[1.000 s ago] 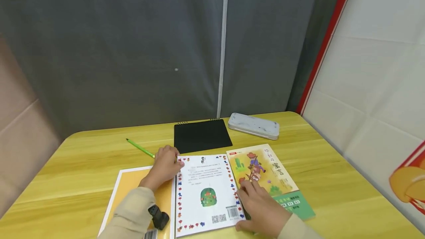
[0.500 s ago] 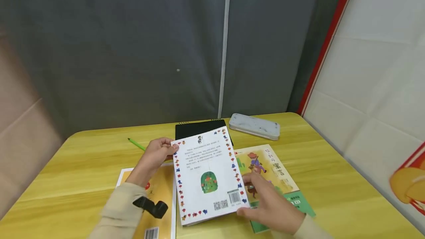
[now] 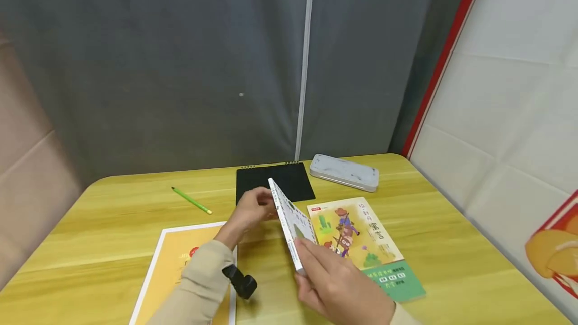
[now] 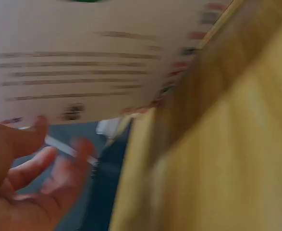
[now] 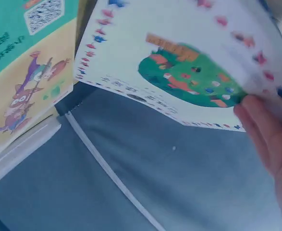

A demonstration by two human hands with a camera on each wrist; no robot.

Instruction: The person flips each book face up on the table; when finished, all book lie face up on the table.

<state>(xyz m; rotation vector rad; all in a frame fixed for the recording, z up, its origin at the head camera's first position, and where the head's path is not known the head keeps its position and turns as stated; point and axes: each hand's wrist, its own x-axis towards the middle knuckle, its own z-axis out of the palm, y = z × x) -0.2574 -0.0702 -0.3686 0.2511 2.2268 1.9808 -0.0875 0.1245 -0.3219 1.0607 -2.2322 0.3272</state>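
Between the two hands, a thin white paperback book point(image 3: 289, 219) with a coloured border stands tilted on edge above the yellow wooden table point(image 3: 451, 245), the left hand point(image 3: 250, 209) gripping its far corner (fingers curled) and the right hand point(image 3: 334, 285) pinching its near corner, just left of a yellow-and-green illustrated book point(image 3: 366, 245).

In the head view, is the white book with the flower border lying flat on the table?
No, the white book stands tilted on edge above the table, held between the left hand and right hand.
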